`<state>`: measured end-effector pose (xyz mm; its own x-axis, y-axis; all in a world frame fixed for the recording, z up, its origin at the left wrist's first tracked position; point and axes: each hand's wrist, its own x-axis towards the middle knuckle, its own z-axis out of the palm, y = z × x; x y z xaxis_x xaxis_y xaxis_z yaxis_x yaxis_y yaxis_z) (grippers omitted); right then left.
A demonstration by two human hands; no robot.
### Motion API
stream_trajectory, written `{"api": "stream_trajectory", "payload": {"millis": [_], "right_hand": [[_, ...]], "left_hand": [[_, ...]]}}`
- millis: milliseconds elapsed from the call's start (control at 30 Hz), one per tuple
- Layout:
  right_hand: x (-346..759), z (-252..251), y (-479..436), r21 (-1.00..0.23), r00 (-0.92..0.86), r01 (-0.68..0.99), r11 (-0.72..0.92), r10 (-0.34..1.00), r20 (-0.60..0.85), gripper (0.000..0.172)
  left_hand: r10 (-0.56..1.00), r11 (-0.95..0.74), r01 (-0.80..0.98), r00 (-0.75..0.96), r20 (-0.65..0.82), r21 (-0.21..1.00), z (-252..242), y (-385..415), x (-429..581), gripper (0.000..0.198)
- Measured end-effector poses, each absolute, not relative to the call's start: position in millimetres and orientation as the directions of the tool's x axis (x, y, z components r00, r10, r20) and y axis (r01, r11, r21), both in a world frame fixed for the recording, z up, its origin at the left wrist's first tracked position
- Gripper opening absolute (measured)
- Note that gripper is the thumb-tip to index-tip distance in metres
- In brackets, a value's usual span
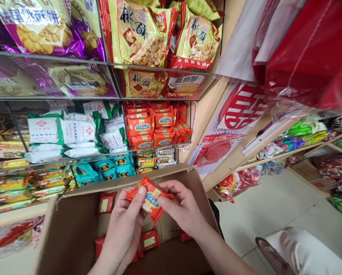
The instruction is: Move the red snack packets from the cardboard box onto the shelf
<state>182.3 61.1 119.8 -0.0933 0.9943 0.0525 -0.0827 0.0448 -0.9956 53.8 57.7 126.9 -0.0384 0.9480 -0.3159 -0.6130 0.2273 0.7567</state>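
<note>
Both hands grip red snack packets with blue and yellow labels above an open cardboard box [49, 229]. My left hand [131, 217] has its thumb pressed on the upper left of a red cracker packet [152, 208]. On the other side, my right hand [184, 208] pinches the same bundle at its right end. They overlap, so whether there is one packet or more I cannot tell. Inside the box lie several loose red packets, among them one packet [107, 202] at the far left and another packet [150, 240] below my hands.
Ahead, a glass-fronted shelf holds stacked red packets [152, 126], white and green packets [76, 131] and teal packets [105, 168]. Large yellow biscuit bags [142, 34] sit above. Red plastic-wrapped goods [308, 57] hang at the right. Below them is tiled floor [302, 206].
</note>
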Motion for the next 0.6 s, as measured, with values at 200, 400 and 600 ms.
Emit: {"api": "stream_trajectory", "payload": {"millis": [200,400,600], "right_hand": [[189,124,59,-0.983,-0.051,0.082,0.162,0.986,0.158,0.021],[233,172,107,-0.686,0.203,0.613,0.392,0.761,0.616,0.019],[249,208,175,-0.266,0.078,0.944,0.197,0.648,0.758,0.019]], "left_hand": [[0.948,0.258,-0.540,-0.020,-0.318,0.802,124,55,51,0.022],[0.951,0.300,-0.279,0.011,-0.309,0.912,109,55,46,0.036],[0.938,0.347,-0.119,0.043,-0.344,0.930,67,45,41,0.039]]}}
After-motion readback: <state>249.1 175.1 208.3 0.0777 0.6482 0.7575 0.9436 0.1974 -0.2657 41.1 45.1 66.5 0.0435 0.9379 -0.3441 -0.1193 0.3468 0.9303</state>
